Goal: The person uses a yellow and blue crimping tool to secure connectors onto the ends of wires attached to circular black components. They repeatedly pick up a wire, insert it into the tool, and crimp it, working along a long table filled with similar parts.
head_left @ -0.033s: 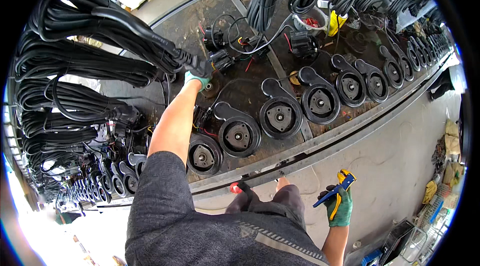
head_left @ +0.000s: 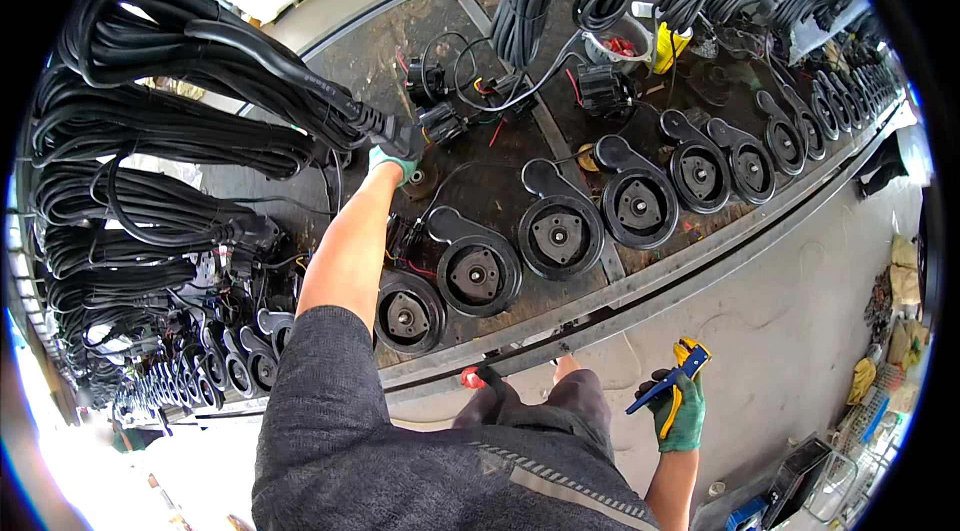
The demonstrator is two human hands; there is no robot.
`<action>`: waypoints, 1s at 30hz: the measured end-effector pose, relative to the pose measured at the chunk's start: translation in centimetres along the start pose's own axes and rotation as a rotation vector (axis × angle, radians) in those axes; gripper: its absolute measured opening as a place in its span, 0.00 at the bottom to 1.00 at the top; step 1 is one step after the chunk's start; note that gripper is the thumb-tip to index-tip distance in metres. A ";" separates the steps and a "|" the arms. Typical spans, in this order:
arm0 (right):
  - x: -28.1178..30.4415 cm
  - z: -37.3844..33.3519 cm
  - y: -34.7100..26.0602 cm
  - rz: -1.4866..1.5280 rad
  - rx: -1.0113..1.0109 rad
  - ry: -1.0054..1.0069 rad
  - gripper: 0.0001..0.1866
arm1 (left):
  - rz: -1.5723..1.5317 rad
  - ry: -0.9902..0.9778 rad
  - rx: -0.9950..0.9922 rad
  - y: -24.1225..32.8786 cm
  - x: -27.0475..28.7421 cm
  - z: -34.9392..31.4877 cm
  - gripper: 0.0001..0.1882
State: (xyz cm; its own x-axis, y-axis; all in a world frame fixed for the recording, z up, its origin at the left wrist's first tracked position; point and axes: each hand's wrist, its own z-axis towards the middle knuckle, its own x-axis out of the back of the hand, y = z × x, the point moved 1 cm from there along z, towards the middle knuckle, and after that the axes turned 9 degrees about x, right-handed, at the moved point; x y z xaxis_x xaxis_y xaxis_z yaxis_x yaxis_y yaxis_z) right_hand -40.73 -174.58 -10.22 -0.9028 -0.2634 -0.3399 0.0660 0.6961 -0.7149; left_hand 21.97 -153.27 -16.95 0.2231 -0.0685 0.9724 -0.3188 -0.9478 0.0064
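My left hand (head_left: 393, 165), in a light green glove, reaches over the workbench. It is right beside a black plug (head_left: 399, 138) at the end of a thick coiled black cable (head_left: 250, 51). Its fingers are mostly hidden behind the plug, so I cannot tell whether it grips anything. Close by lies a small black part with wires (head_left: 442, 121). My right hand (head_left: 682, 421), in a green and black glove, is closed round a wire stripper (head_left: 690, 369) with blue and yellow handles, held out over the floor away from the bench.
Round black motor housings (head_left: 476, 274) line the near edge of the bench (head_left: 500, 331). Several cable bundles (head_left: 527, 1) hang along its far side. A bucket of red pieces (head_left: 618, 39) stands beside a yellow object (head_left: 672, 48). Crates and sacks (head_left: 860, 386) sit at the right.
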 end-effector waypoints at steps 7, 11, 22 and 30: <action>-2.7 1.0 0.4 0.010 -0.031 -0.138 0.23 | -0.346 -0.008 -0.122 -0.5 3.8 -3.5 0.12; -4.8 1.5 1.0 0.032 -0.051 -0.215 0.18 | -1.053 0.013 -0.205 -0.7 8.4 -9.9 0.11; -8.6 0.5 2.3 0.025 -0.075 -0.384 0.21 | -1.807 -0.466 -0.283 -0.5 15.1 -29.2 0.23; -12.2 -2.6 1.4 -0.057 -0.092 -0.597 0.32 | -1.130 0.057 -0.481 3.0 11.5 -32.9 0.11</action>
State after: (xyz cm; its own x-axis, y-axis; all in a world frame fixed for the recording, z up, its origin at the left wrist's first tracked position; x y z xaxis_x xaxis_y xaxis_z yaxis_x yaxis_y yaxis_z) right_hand -30.71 -168.68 -5.51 -0.5080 -0.6127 -0.6053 -0.0363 0.7174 -0.6957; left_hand -6.75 -146.61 1.93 0.5578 0.7414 0.3730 -0.2821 -0.2533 0.9253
